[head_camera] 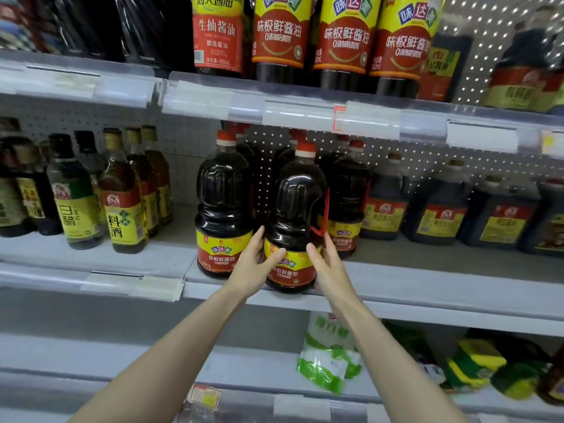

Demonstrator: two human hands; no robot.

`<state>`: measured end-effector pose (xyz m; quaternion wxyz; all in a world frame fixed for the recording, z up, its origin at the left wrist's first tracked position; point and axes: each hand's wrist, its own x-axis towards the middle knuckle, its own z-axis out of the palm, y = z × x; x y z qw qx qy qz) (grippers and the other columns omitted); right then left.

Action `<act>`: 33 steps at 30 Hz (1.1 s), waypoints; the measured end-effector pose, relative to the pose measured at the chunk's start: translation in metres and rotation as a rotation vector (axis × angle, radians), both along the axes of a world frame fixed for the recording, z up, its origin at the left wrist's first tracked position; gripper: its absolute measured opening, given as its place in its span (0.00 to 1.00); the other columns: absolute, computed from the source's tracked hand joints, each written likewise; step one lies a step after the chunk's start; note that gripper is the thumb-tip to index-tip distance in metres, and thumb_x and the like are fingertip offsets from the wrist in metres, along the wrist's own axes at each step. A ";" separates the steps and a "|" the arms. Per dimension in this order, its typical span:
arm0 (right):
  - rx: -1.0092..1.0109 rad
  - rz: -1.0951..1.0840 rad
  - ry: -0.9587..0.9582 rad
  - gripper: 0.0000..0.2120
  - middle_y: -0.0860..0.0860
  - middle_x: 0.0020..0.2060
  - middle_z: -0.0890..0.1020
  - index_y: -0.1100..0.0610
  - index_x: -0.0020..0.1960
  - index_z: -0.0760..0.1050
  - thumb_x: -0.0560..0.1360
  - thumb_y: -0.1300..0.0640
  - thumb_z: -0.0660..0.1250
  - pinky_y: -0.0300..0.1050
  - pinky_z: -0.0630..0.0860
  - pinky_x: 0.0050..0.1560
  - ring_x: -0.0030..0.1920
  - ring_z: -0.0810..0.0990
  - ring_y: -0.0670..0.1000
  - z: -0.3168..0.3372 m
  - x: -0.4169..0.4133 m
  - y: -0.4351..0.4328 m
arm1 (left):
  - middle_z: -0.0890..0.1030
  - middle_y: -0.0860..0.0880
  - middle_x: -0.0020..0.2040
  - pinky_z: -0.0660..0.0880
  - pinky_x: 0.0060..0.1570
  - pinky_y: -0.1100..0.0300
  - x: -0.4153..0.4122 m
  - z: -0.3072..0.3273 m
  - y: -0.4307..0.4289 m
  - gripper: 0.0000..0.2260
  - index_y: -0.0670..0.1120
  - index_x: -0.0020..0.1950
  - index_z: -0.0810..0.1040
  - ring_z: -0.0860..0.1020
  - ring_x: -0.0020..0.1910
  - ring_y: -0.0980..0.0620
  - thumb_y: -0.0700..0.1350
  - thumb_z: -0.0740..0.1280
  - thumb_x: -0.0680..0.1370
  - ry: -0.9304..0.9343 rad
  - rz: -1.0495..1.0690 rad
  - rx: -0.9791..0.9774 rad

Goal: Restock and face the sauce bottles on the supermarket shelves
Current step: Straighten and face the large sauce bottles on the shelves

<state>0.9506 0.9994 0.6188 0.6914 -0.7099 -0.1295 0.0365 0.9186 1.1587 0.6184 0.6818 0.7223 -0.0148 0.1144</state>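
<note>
A large dark soy sauce jug (297, 209) with an orange cap and a yellow-red label stands at the front edge of the middle shelf (427, 288). My left hand (254, 264) presses its lower left side, thumb across the label. My right hand (328, 264) presses the lower right side with fingers nearly straight. An identical jug (222, 203) stands just to the left, label facing out. More of the same jugs (348, 193) stand behind and to the right.
Left on the middle shelf stand vinegar and cooking-wine bottles (122, 196). Dark square jugs (439, 209) fill the right. Tall soy sauce bottles (280, 35) line the upper shelf. Green-white bags (329, 352) and green-yellow packs (476, 361) lie on the lower shelf.
</note>
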 end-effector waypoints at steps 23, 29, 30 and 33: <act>-0.021 -0.019 -0.055 0.26 0.45 0.63 0.74 0.47 0.73 0.65 0.77 0.50 0.67 0.39 0.74 0.56 0.59 0.74 0.43 -0.017 0.017 -0.018 | 0.74 0.49 0.66 0.74 0.50 0.73 0.010 -0.034 -0.001 0.33 0.45 0.74 0.63 0.75 0.60 0.58 0.40 0.73 0.72 -0.051 0.061 0.080; -0.002 -0.060 -0.042 0.22 0.51 0.59 0.78 0.52 0.65 0.70 0.73 0.50 0.71 0.38 0.74 0.53 0.58 0.77 0.46 -0.030 0.022 -0.020 | 0.77 0.56 0.58 0.74 0.48 0.73 0.016 -0.039 0.004 0.28 0.49 0.69 0.66 0.76 0.54 0.65 0.35 0.72 0.73 -0.024 -0.028 0.043; -0.003 -0.058 -0.047 0.21 0.50 0.59 0.78 0.51 0.64 0.71 0.73 0.50 0.71 0.39 0.74 0.55 0.58 0.77 0.45 -0.031 0.022 -0.020 | 0.76 0.57 0.56 0.74 0.48 0.74 0.017 -0.040 0.005 0.28 0.50 0.69 0.66 0.75 0.53 0.66 0.35 0.72 0.73 -0.025 -0.029 0.041; -0.013 -0.052 -0.067 0.21 0.47 0.59 0.78 0.52 0.66 0.71 0.75 0.51 0.70 0.39 0.73 0.56 0.59 0.76 0.44 -0.034 0.024 -0.019 | 0.77 0.52 0.59 0.74 0.50 0.73 0.018 -0.044 0.004 0.29 0.45 0.70 0.67 0.76 0.56 0.63 0.36 0.73 0.72 -0.048 0.014 0.040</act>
